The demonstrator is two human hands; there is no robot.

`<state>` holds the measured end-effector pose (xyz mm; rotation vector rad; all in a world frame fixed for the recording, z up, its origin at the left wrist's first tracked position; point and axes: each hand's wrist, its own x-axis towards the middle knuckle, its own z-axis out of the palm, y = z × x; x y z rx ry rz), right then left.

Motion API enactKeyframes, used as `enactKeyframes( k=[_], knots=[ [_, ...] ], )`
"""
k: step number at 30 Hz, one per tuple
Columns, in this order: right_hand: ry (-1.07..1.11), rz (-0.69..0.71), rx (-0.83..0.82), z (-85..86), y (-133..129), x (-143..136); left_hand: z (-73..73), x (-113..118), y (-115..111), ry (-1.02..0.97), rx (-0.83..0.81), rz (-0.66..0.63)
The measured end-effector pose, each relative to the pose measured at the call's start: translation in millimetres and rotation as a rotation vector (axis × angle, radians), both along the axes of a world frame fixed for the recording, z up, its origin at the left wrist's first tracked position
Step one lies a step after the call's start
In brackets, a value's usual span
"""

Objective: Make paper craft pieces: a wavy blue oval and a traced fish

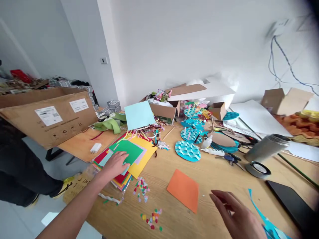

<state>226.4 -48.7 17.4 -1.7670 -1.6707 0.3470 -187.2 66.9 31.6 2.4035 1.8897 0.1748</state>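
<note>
My left hand (116, 165) lies on a pile of coloured sheets, palm down with fingers spread, touching a green sheet (132, 151). Around it show a yellow sheet (149, 156) and red ones. My right hand (234, 212) hovers over the table's near right, fingers loosely bent and nothing visible in them. To its left lies an orange sheet of paper (183, 190), flat on the table. Colourful paper dots sit in two small heaps, one (141, 189) beside the pile and another (152, 219) nearer me. Blue cut strips (271, 227) lie beside my right hand.
Blue ovals with wavy strips (187, 151) stand in a row toward the wall. Nearby are a glue bottle (213, 151), a metal flask (266, 147), a tape roll (258, 169) and a black tablet-like slab (290, 202). A large carton (69, 122) and a person's legs (27, 169) are at left.
</note>
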Motion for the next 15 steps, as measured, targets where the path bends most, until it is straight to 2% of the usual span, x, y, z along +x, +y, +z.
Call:
enactKeyframes(
  k=[3, 6, 11, 15],
  knots=[
    [-0.014, 0.119, 0.005, 14.3, 15, -32, -1.3, 5, 6, 0.013, -0.011, -0.039],
    [-0.033, 0.198, 0.006, 18.1, 21, -47, -2.3, 16, 11, 0.027, -0.028, -0.057],
    [-0.048, 0.265, 0.005, 11.8, 26, -51, -3.3, 29, 19, 0.045, -0.062, -0.038],
    [-0.066, 0.290, -0.031, 2.2, 26, -45, -3.2, 28, 22, 0.034, -0.079, -0.039]
  ],
)
